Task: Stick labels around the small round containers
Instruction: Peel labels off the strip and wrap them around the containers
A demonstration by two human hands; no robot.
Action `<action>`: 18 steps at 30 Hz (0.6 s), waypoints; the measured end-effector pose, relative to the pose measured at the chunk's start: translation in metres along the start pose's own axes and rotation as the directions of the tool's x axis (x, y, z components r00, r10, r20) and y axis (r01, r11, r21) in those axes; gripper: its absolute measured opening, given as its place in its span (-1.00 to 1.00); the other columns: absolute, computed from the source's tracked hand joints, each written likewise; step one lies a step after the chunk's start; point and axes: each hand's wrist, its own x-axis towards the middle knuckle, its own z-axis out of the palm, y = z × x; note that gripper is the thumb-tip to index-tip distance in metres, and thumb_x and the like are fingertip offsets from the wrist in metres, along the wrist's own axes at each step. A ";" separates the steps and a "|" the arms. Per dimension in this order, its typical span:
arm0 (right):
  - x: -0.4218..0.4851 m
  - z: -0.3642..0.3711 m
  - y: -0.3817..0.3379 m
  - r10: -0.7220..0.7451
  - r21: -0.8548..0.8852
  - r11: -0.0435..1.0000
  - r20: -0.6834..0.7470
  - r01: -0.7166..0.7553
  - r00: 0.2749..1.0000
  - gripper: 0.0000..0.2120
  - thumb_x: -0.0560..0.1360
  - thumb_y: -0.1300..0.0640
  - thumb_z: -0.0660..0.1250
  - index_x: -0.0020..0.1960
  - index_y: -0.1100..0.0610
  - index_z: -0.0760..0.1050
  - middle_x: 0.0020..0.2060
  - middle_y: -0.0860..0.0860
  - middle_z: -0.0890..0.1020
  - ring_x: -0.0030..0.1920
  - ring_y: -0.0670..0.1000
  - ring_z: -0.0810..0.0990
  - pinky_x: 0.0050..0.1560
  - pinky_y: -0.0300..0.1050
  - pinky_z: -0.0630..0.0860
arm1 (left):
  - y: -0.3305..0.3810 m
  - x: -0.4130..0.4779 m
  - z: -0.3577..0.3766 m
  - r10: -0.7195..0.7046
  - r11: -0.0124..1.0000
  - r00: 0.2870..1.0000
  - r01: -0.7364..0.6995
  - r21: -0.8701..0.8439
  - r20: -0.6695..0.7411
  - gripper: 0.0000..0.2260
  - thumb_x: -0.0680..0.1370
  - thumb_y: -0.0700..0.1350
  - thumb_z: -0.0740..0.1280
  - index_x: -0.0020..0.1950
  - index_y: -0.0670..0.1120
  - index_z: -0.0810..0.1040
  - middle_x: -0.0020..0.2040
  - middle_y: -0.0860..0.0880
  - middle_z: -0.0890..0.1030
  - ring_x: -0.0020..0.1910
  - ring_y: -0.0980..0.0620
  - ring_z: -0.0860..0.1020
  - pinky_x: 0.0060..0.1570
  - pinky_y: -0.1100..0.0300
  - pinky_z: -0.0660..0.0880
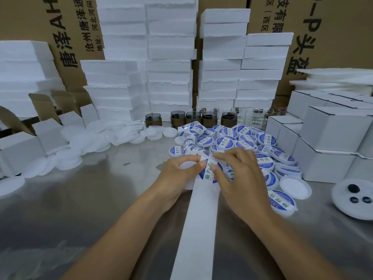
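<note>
**Label going onto the container, mid-wrap**

The white round container (186,166) sits in front of me over the middle of the surface (80,199), cupped in my left hand (175,176), whose fingers curl round it with the thumb lying on the label's near edge. The blue-and-white label (210,172) lies half across the container and is lifting off the backing strip (198,229), which runs from under my hands towards me. The fingers of my right hand (240,172) pinch the label's free end just beside the left thumb.

I judge this to be the wrapping step: one end is tacked and the rest is not yet smoothed. The next move calls for turning the container while drawing the label taut and level, so it does not crease or spiral (it looks thin and quick to stick).

Just behind my hands lies the heap of labelled containers (242,138), close enough to nudge. An open lid (295,187) lies to the right, near stacked white boxes (331,142). Plain white discs (90,136) are spread to the left, well apart. Foam blocks (169,57) are stacked at the back.
</note>
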 end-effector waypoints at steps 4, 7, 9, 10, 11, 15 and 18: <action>0.000 0.000 0.002 0.004 0.023 1.000 0.043 -0.005 0.999 -0.73 0.49 0.05 0.34 0.18 0.05 0.56 0.06 -0.05 0.59 0.14 -0.07 0.39 0.08 -0.27 0.23 | 0.000 -0.001 0.000 0.015 1.000 1.000 -0.015 0.023 0.015 -0.90 0.46 -0.07 0.42 -0.22 0.09 0.69 -0.02 -0.07 0.68 0.01 -0.08 0.64 0.06 -0.02 0.56; 0.001 -0.001 0.001 0.008 0.036 0.999 0.038 -0.010 0.999 -0.75 0.48 0.06 0.35 0.16 0.04 0.57 0.03 -0.05 0.62 0.12 -0.04 0.44 0.10 -0.19 0.30 | 0.001 -0.002 -0.001 0.024 0.999 0.998 -0.025 0.023 0.060 -0.91 0.48 -0.07 0.40 -0.19 0.07 0.69 -0.06 -0.07 0.69 -0.03 -0.07 0.65 0.03 0.00 0.57; 0.001 -0.002 0.000 0.005 0.033 0.999 0.034 -0.006 0.999 -0.78 0.48 0.08 0.37 0.11 0.05 0.59 -0.01 -0.05 0.64 0.09 -0.02 0.48 0.12 -0.11 0.34 | 0.000 -0.002 -0.001 0.025 0.999 0.998 -0.027 0.042 0.064 -0.92 0.48 -0.07 0.39 -0.14 0.03 0.68 -0.01 -0.10 0.68 0.02 -0.10 0.64 0.12 -0.07 0.54; 0.001 -0.002 0.000 -0.001 0.034 0.999 0.025 0.000 1.000 -0.80 0.47 0.09 0.38 0.08 0.05 0.61 -0.04 -0.05 0.65 0.06 -0.01 0.50 0.12 -0.08 0.35 | 0.000 -0.002 -0.001 0.024 0.998 0.997 -0.028 0.048 0.068 -0.93 0.49 -0.08 0.39 -0.11 0.01 0.68 0.01 -0.11 0.67 0.04 -0.12 0.63 0.15 -0.11 0.51; 0.001 -0.003 0.000 -0.008 0.036 0.999 0.013 0.007 1.000 -0.82 0.45 0.10 0.40 0.05 0.05 0.61 -0.07 -0.06 0.66 0.03 0.00 0.52 0.12 -0.06 0.37 | 0.000 -0.002 -0.001 0.023 0.998 0.997 -0.027 0.049 0.072 -0.93 0.49 -0.08 0.39 -0.10 -0.01 0.67 0.03 -0.12 0.66 0.06 -0.13 0.62 0.18 -0.14 0.49; 0.001 -0.005 0.001 -0.026 0.022 0.999 -0.005 0.026 1.000 -0.91 0.40 0.13 0.45 -0.10 0.03 0.62 -0.18 -0.08 0.66 -0.06 -0.01 0.55 0.11 -0.09 0.32 | 0.001 -0.002 0.000 0.020 0.999 0.999 -0.022 0.049 0.042 -0.92 0.48 -0.08 0.39 -0.19 0.03 0.67 0.09 -0.14 0.63 0.11 -0.15 0.58 0.22 -0.17 0.45; 0.001 -0.004 0.002 -0.047 0.013 0.999 -0.002 0.047 0.999 -0.92 0.36 0.17 0.48 -0.19 0.05 0.61 -0.21 -0.04 0.65 -0.08 0.03 0.55 0.03 -0.15 0.29 | 0.001 -0.001 0.001 0.021 0.997 1.000 -0.023 0.071 0.019 -0.92 0.50 -0.05 0.37 -0.16 0.02 0.64 0.11 -0.14 0.62 0.14 -0.15 0.57 0.22 -0.16 0.46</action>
